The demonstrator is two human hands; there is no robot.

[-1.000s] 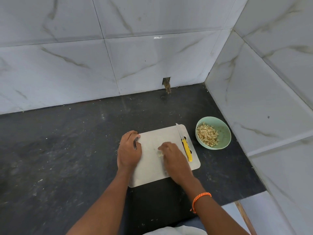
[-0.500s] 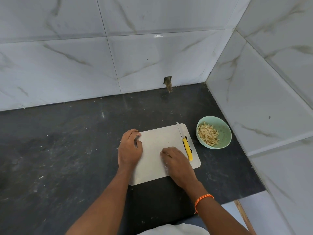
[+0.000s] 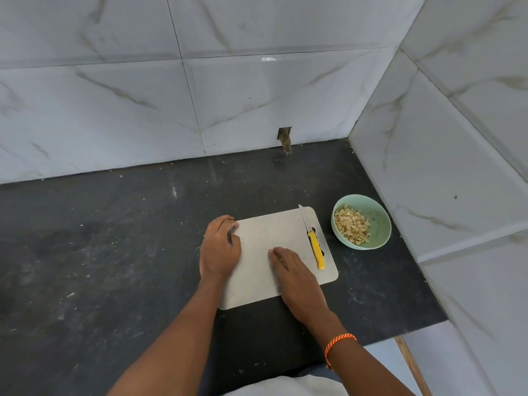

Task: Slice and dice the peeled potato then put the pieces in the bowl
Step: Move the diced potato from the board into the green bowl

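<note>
A pale cutting board (image 3: 271, 238) is seen lying on the dark surface (image 3: 114, 252), toward its right end near the corner of the tiled walls. The left hand (image 3: 220, 247) is laid over the board's left edge, fingers curled around the far left corner; whether anything besides the board is held cannot be told. The right hand (image 3: 294, 278) is pressed palm down on the board's near half, fingers flat and together. Whether any potato bits lie beneath it cannot be told; only a tiny speck is seen near the knuckles.

The diced potato pieces (image 3: 352, 224) are heaped in the green bowl (image 3: 380, 212), which stands on the surface just beside the board's right edge, close to the right wall. No whole potato is seen anywhere on the board.

A yellow-handled knife (image 3: 313, 238) is left lying along the board's right edge, its long axis running from near to far, blade pointing to the far edge, handle just beside the right hand. The bowl lies to the right and beyond the hands, so the right hand is judged the nearer for any last scraps. The task appears nearly finished.

No brand, label or writing can be read.
</note>
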